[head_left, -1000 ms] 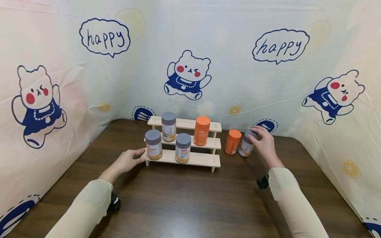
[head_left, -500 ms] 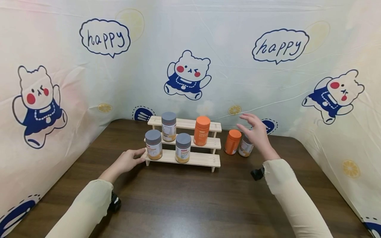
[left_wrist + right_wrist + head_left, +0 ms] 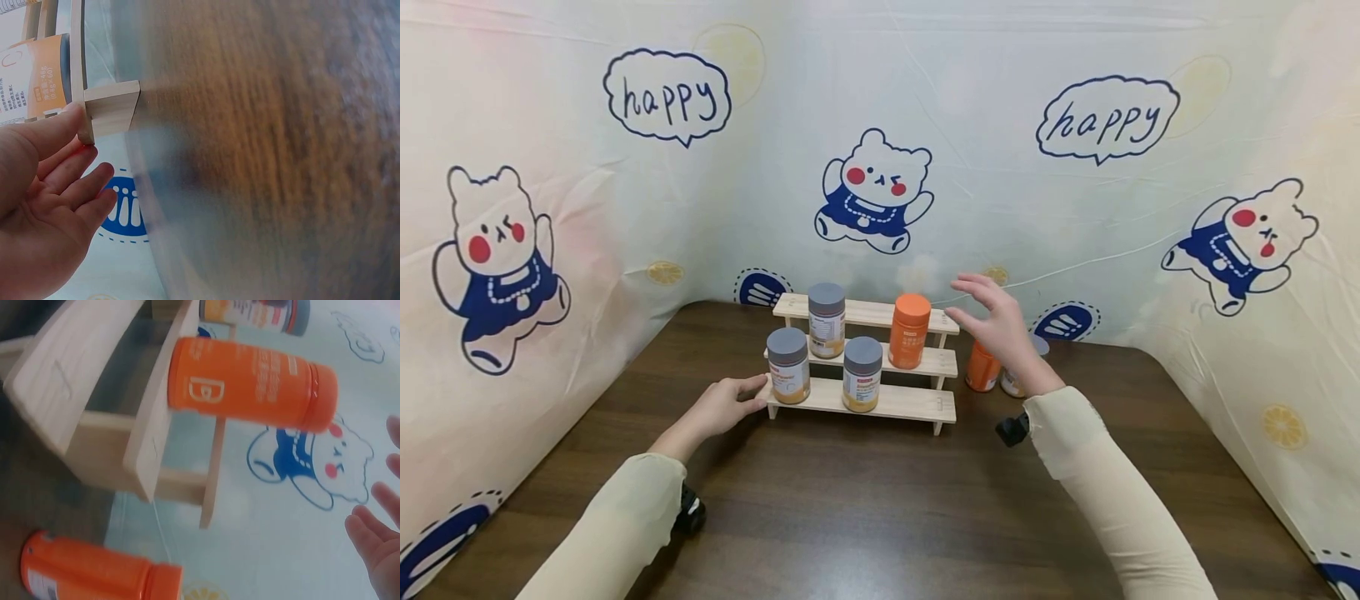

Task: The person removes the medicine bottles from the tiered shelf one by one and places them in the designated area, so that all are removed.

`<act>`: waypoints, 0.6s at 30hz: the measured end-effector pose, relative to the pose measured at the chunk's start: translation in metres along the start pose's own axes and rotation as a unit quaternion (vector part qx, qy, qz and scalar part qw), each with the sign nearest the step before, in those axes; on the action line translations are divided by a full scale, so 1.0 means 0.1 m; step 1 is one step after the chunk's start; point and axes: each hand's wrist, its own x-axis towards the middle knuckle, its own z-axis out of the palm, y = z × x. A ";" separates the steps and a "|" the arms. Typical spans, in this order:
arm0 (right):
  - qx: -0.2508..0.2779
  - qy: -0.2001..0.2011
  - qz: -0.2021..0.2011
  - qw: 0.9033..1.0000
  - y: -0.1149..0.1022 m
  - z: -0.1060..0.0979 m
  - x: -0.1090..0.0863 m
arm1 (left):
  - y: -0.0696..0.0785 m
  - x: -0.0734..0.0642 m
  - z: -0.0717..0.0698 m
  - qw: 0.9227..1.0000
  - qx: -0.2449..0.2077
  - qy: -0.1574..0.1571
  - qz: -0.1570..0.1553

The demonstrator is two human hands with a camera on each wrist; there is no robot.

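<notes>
A three-step wooden display rack point(image 3: 910, 405) stands on the table. My left hand point(image 3: 718, 408) pinches the left end of its lowest step; in the left wrist view the thumb point(image 3: 62, 128) lies on the board's edge. Grey-lidded jars sit on the lowest step, one at left point(image 3: 788, 367) and one near the middle point(image 3: 861, 377). One more grey-lidded jar point(image 3: 827, 321) and an orange jar point(image 3: 909, 333) occupy the middle step. Fingers spread and holding nothing, my right hand point(image 3: 1000, 329) hovers right of that orange jar.
Right of the rack, an orange jar point(image 3: 981, 371) and a grey-lidded jar point(image 3: 1012, 385) stand on the table point(image 3: 850, 508), partly hidden by my right hand and wrist. A printed cloth point(image 3: 760, 183) hangs around the table's back and sides.
My right hand has let go of the grey-lidded jar on the table and moved left and up, toward the orange jar on the rack. My left hand stays at the rack's end.
</notes>
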 end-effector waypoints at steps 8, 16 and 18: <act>0.008 -0.026 0.007 1.000 -0.04 0.24 0.03 | 0.00 0.00 0.01 1.000 -0.002 -0.004 -0.004; 0.030 -0.034 0.014 0.999 -0.03 0.38 0.03 | 0.00 0.00 0.02 1.000 -0.005 0.000 -0.003; 0.031 -0.036 0.020 0.999 -0.02 0.40 0.04 | 0.00 0.00 0.02 1.000 -0.005 0.001 -0.001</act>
